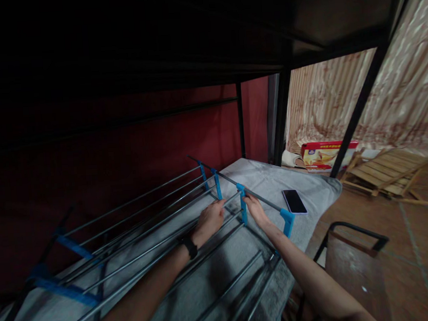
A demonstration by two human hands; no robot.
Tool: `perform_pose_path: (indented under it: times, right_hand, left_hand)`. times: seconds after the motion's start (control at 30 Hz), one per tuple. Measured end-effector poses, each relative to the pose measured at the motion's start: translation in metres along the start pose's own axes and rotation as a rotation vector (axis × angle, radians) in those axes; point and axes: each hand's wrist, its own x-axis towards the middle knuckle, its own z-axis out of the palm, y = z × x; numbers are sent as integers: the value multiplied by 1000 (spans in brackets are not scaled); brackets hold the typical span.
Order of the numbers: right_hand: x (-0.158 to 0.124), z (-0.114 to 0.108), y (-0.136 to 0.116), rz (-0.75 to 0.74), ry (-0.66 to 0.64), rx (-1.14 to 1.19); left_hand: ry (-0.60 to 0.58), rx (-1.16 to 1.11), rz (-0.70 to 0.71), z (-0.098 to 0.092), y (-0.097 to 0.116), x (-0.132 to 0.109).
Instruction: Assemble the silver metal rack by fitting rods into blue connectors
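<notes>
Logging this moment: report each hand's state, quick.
Left hand: closed on a metal rod.
Right hand: at a blue bracket; grip cannot be told.

Single head view, facing forward and down; left hand (210,220), right hand (255,209), rack (244,216) near; wall (182,131) beyond, curtain (338,100) farther off, right.

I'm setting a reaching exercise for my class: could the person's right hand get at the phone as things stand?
Probably yes: the phone lies uncovered on the grey cloth, near the right hand. The grey rail runs between them, so the hand would likely have to go round or over it.
</notes>
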Motion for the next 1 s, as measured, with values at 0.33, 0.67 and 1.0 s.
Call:
perform_pose_path:
  times: [0.33, 0.67, 1.0]
  right_hand:
    - [0, 0, -14, -26, -42, 32]
    - [2, -1, -11, -19, -33, 12]
    - [-1, 0, -10, 1, -19, -15]
  left_hand:
    - [-21, 39, 17, 2, 4, -2]
    - [-57, -2, -34, 4, 4, -1]
    - [-58, -24, -34, 1, 5, 0]
